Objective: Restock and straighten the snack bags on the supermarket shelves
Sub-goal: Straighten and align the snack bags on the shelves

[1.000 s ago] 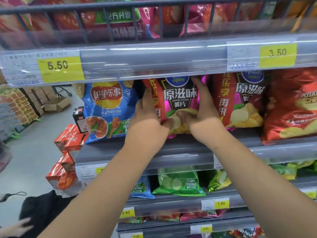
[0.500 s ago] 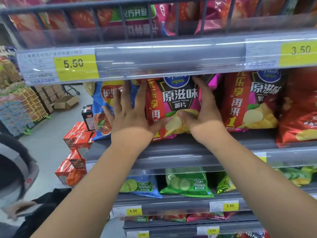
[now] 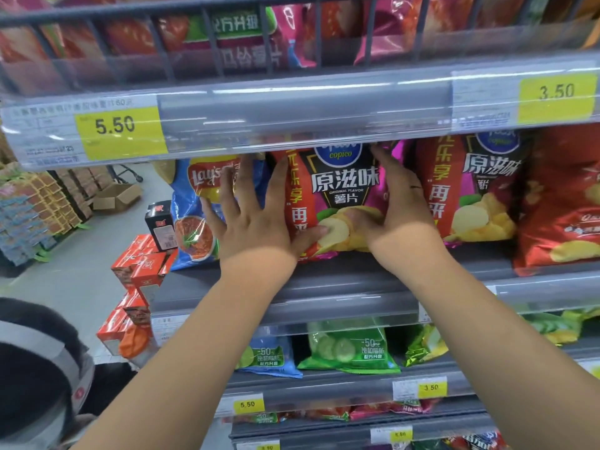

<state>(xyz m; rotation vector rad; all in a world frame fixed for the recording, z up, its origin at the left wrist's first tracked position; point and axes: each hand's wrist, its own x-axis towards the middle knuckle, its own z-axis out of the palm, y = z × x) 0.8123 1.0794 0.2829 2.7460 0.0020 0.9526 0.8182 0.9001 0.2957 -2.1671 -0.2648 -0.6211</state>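
Note:
A red and black Copico chip bag [image 3: 344, 186] stands upright on the middle shelf [image 3: 324, 280]. My left hand [image 3: 250, 219] lies flat against its left edge, fingers spread and straight, reaching over the blue Lay's bag [image 3: 194, 203] beside it, thumb on the Copico bag's front. My right hand [image 3: 401, 216] presses the bag's right edge with straight fingers, its thumb on the chip picture. A second Copico bag [image 3: 477, 190] stands right of my right hand, then a red chip bag [image 3: 561, 206].
The upper shelf rail [image 3: 292, 108] with price tags hangs just above my fingers. Green and blue bags [image 3: 350, 349] lie on the shelf below. Red boxes [image 3: 143, 264] are stacked at the shelf's left end. A person's head [image 3: 35, 368] is at lower left.
My left hand has spread its fingers and slid left, partly over the blue Lay's bag. My right hand stays on the Copico bag's right edge. A person's head has come into view at lower left.

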